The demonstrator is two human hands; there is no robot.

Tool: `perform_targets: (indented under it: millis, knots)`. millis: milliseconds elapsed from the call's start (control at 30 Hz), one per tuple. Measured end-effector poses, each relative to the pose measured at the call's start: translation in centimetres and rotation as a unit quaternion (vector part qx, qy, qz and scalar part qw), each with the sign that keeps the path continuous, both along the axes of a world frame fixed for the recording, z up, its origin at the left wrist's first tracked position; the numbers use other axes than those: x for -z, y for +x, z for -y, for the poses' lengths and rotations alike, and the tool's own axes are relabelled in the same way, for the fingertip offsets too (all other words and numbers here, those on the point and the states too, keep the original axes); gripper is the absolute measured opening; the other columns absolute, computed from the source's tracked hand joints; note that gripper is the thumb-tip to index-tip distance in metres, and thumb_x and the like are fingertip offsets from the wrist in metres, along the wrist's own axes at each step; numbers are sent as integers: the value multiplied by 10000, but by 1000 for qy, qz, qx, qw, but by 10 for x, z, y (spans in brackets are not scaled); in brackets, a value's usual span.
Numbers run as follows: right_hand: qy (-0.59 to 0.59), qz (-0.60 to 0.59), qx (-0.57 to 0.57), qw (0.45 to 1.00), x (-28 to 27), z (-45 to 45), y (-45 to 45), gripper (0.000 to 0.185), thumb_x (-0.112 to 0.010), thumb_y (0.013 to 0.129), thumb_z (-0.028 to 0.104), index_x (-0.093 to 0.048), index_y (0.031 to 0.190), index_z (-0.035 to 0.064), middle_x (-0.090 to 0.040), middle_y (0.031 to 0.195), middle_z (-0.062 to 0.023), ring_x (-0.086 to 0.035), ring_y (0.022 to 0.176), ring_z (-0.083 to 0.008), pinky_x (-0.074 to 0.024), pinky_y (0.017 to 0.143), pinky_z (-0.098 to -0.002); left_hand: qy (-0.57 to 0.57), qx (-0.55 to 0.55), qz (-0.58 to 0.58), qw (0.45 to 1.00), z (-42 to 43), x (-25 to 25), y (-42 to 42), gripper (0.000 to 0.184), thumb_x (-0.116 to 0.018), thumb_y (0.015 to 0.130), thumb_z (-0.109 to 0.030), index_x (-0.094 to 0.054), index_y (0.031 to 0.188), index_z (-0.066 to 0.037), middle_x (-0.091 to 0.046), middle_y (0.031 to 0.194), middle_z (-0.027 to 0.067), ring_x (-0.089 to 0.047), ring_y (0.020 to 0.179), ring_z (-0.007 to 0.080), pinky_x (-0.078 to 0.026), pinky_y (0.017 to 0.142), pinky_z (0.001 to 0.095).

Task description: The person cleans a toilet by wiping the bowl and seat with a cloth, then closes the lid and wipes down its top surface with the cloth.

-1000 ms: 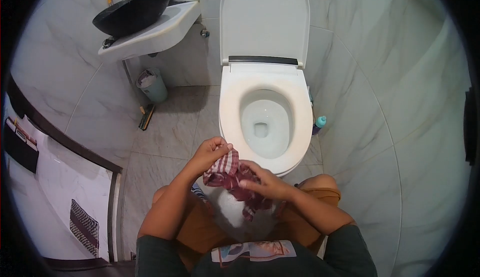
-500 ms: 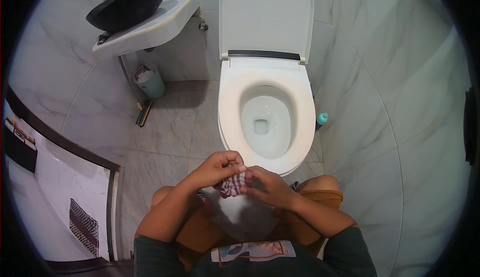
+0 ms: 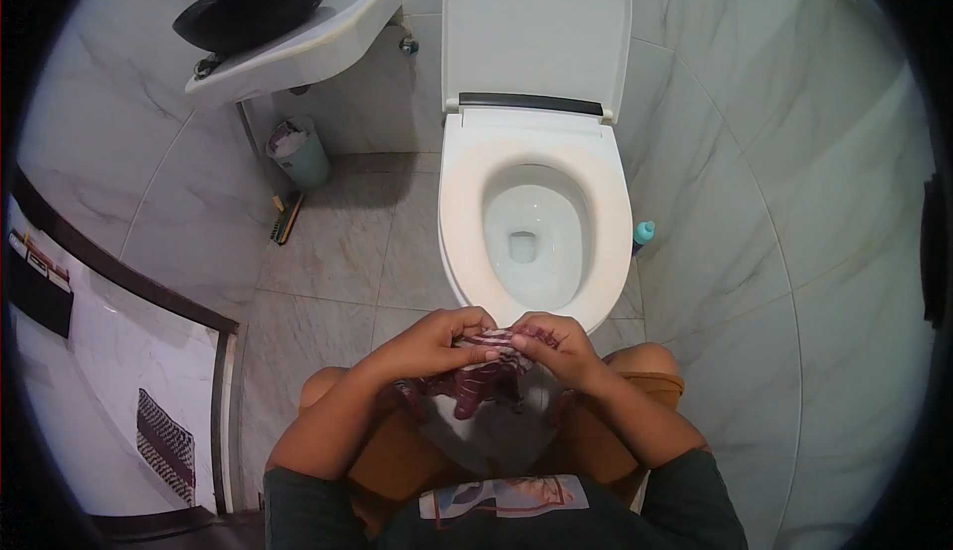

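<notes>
Tiled floor point(image 3: 323, 267), crumpled maroon-and-white cloth point(image 3: 478, 386)

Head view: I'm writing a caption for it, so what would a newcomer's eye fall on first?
The white toilet, its lid raised, dominates the upper middle. Below the bowl's centre, the left hand and right hand hold a crumpled maroon-and-white cloth. At upper left, a black basin stands out on a white counter.
</notes>
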State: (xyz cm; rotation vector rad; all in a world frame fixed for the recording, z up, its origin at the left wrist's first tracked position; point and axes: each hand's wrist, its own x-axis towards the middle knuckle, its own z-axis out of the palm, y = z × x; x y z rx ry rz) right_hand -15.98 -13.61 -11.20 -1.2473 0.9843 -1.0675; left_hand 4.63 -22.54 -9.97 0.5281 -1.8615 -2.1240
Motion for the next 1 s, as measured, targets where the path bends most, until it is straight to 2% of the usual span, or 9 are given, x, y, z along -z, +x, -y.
perform_targets:
  millis: [67, 167, 300, 533, 667, 767, 833, 900, 1000]
  knots:
    - [-19, 14, 2, 1000, -4, 0, -1, 194, -542, 928, 159, -601, 913, -25, -587, 808, 6, -507, 735, -48, -422, 652, -208, -132, 32, 35, 990, 2, -1, 2, 183, -612, 879, -120, -577, 1003, 10, -619, 868, -2, -543, 781, 71, -463, 703, 242]
    - [3, 74, -6, 997, -11, -3, -3, 196, -546, 926, 163, -599, 931, -26, -597, 825, -2, -512, 735, -49, -427, 658, -211, -129, 94, 98, 982, 2, 5, 6, 235, -634, 846, -217, -616, 968, -17, -646, 795, 88, -588, 734, 120, -454, 668, 283]
    - [37, 130, 60, 989, -15, -5, -7, 171, -592, 885, 153, -592, 884, -18, -615, 803, -38, -549, 720, -85, -446, 659, -230, -223, 73, 180, 955, 3, 0, 8, 219, -645, 825, -218, -633, 940, -32, -638, 726, 100, -611, 658, 160, -466, 644, 297]
    - [-19, 249, 178, 952, -17, -2, -48, 227, -607, 875, 170, -550, 991, -16, -631, 847, -101, -629, 692, -174, -535, 594, -268, -256, -74, 254, 930, 15, -6, 20, 256, -689, 776, -211, -619, 938, -26, -593, 694, 91, -569, 637, 146, -439, 594, 289]
    - [-59, 338, 239, 909, -17, 2, -77, 248, -483, 945, 273, -557, 1019, 48, -644, 906, -93, -631, 837, -205, -524, 756, -351, -312, -151, 272, 898, 26, 0, 34, 212, -679, 771, -189, -585, 822, -7, -528, 613, 89, -492, 555, 132, -393, 535, 300]
    - [-96, 378, 270, 880, -20, 4, -85, 239, -472, 949, 276, -583, 947, 64, -654, 909, -86, -637, 823, -203, -516, 762, -349, -335, -212, 269, 878, 31, 0, 42, 170, -661, 760, -138, -564, 789, -1, -522, 613, 82, -492, 562, 124, -393, 536, 296]
    - [-92, 395, 275, 872, -18, 4, -93, 242, -474, 948, 279, -590, 936, 67, -658, 903, -86, -639, 819, -209, -516, 760, -354, -372, -256, 303, 839, 37, 3, 49, 162, -633, 718, -160, -605, 823, -40, -603, 713, 141, -594, 663, 292, -453, 609, 342]
    - [-78, 417, 305, 853, -22, 4, -94, 250, -481, 943, 284, -613, 887, 79, -669, 872, -82, -644, 805, -218, -516, 751, -369, -346, -280, 261, 857, 47, 18, 59, 150, -626, 736, -141, -610, 837, -31, -611, 715, 125, -598, 658, 258, -450, 608, 329]
    - [-94, 412, 328, 845, -20, 3, -102, 248, -488, 938, 286, -619, 861, 90, -671, 858, -75, -646, 794, -213, -518, 749, -369, -273, -335, 225, 874, 52, 16, 65, 41, -582, 814, -15, -584, 825, 24, -602, 736, 18, -543, 704, 83, -427, 651, 225]
